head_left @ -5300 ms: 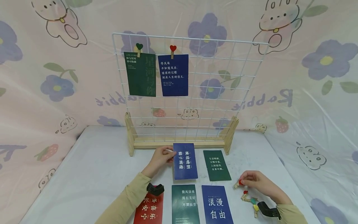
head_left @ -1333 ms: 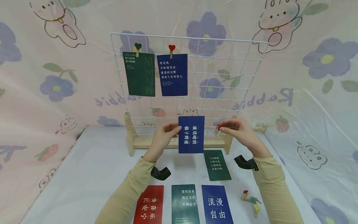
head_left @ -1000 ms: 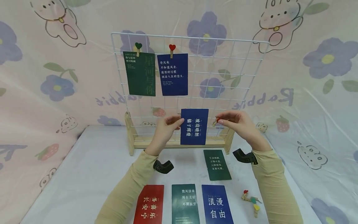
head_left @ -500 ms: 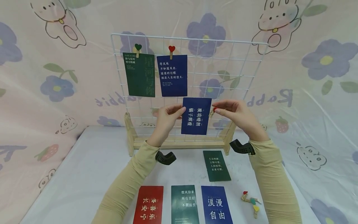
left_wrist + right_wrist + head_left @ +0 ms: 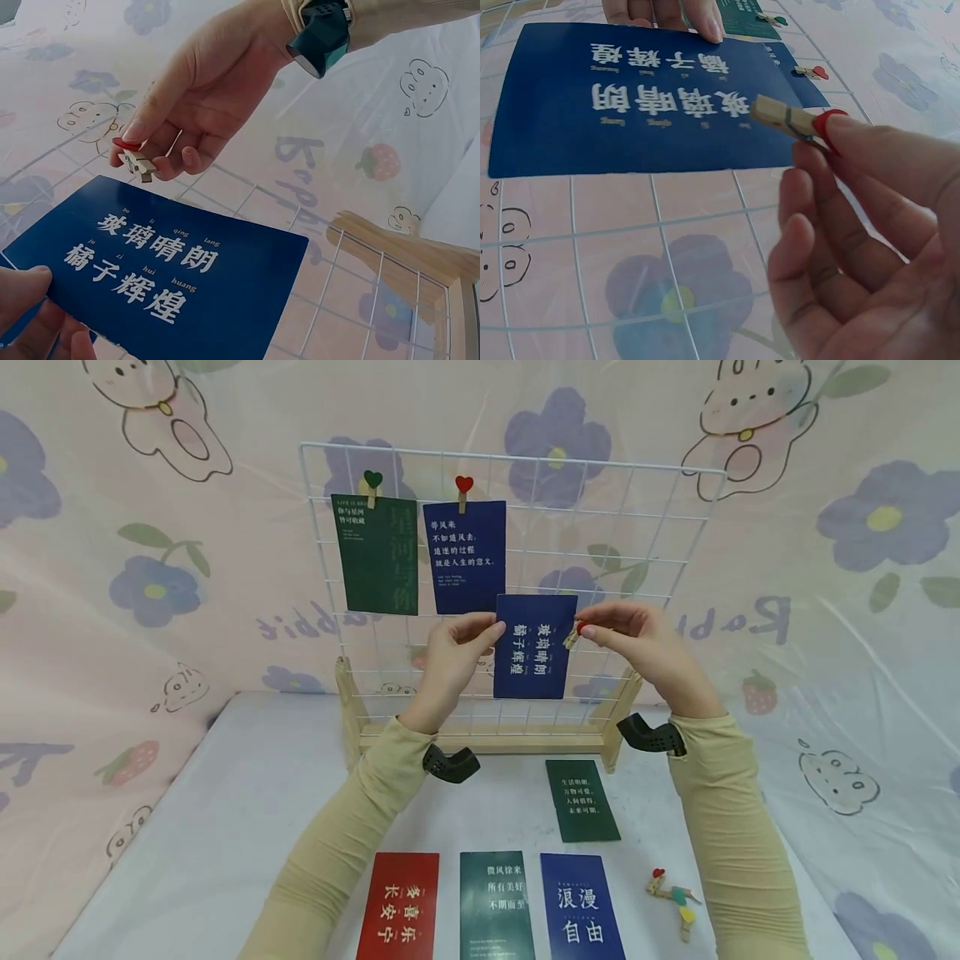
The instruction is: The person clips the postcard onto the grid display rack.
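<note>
My left hand [image 5: 456, 664] pinches a blue card [image 5: 534, 660] by its left edge, thumb on the printed face. The card is held up before the white wire grid, its white characters turned sideways in the head view. My right hand [image 5: 651, 652] pinches a small wooden clothespin [image 5: 789, 118] with a red heart by the heart end. In the head view the clothespin overlaps the card's right edge. On the grid's upper left, a green card [image 5: 378, 560] hangs from a green-heart clothespin [image 5: 372, 485], and a blue card [image 5: 467, 560] from a red-heart one [image 5: 463, 489].
The wire grid [image 5: 630, 543] stands in a wooden base [image 5: 480, 744] at the table's back. A red card [image 5: 397, 906], two green cards [image 5: 582, 822] and a blue card [image 5: 581, 877] lie on the table [image 5: 225, 827]. Several heart clothespins [image 5: 678, 897] lie at the right.
My left hand has raised the blue card from the table to the grid, below and right of the hung cards. My right hand has brought the clothespin up from the pile to the card.
</note>
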`<action>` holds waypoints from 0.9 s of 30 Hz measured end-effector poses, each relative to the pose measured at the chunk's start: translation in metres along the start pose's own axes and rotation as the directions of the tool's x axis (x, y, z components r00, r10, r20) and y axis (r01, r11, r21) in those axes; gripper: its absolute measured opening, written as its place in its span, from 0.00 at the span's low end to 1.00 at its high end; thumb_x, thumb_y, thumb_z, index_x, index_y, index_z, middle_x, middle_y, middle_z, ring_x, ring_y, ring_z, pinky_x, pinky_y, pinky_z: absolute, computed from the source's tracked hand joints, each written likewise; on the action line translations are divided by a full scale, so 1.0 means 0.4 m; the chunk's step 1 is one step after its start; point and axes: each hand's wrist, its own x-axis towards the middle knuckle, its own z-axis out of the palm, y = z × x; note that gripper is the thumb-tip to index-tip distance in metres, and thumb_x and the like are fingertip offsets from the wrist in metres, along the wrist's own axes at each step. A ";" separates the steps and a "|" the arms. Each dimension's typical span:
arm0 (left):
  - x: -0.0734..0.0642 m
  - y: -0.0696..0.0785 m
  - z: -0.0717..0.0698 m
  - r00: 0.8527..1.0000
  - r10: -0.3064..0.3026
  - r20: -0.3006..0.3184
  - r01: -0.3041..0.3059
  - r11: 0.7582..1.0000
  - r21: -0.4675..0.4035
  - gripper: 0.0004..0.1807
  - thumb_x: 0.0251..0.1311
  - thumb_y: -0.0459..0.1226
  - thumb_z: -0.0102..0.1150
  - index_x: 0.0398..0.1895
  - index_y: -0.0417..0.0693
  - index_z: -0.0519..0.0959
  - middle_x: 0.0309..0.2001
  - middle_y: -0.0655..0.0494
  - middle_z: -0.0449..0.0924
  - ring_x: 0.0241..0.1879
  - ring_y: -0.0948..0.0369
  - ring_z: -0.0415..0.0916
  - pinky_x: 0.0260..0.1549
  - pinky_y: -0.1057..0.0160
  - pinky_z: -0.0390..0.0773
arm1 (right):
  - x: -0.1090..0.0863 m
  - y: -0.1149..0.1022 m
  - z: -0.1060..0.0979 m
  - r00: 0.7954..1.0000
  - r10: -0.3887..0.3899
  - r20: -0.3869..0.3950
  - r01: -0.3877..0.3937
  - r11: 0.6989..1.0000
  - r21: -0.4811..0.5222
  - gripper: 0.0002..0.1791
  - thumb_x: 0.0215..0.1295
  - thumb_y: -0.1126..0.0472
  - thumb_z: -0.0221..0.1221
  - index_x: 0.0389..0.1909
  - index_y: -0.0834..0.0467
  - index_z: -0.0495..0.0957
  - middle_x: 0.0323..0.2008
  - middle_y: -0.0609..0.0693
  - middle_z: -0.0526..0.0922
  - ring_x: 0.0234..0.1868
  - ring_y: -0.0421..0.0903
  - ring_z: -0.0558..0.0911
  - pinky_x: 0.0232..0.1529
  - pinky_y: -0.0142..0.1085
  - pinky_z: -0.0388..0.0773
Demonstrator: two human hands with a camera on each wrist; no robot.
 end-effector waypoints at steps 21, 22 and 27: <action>0.048 0.027 0.031 0.997 0.053 -0.052 -0.055 0.998 -0.033 0.12 0.61 0.35 0.63 0.45 0.37 0.82 0.40 0.50 0.82 0.36 0.60 0.77 0.39 0.63 0.80 | 0.045 -0.048 -0.015 0.988 -0.110 -0.108 0.118 0.991 0.068 0.15 0.63 0.60 0.62 0.49 0.63 0.80 0.43 0.52 0.82 0.46 0.48 0.76 0.47 0.30 0.73; 0.050 0.029 0.033 0.997 0.059 -0.056 -0.061 0.998 -0.032 0.13 0.61 0.35 0.63 0.46 0.37 0.82 0.40 0.50 0.82 0.36 0.60 0.77 0.39 0.63 0.80 | 0.048 -0.051 -0.016 0.987 -0.112 -0.112 0.120 0.990 0.071 0.15 0.63 0.61 0.63 0.49 0.63 0.80 0.43 0.53 0.82 0.46 0.49 0.76 0.46 0.30 0.73; 0.067 0.045 0.039 0.994 0.067 -0.085 -0.071 0.996 -0.046 0.13 0.61 0.35 0.63 0.47 0.37 0.82 0.41 0.49 0.82 0.36 0.60 0.77 0.39 0.65 0.80 | 0.066 -0.068 -0.020 0.985 -0.110 -0.134 0.124 0.987 0.098 0.15 0.62 0.61 0.64 0.48 0.63 0.81 0.43 0.53 0.82 0.46 0.48 0.75 0.46 0.30 0.72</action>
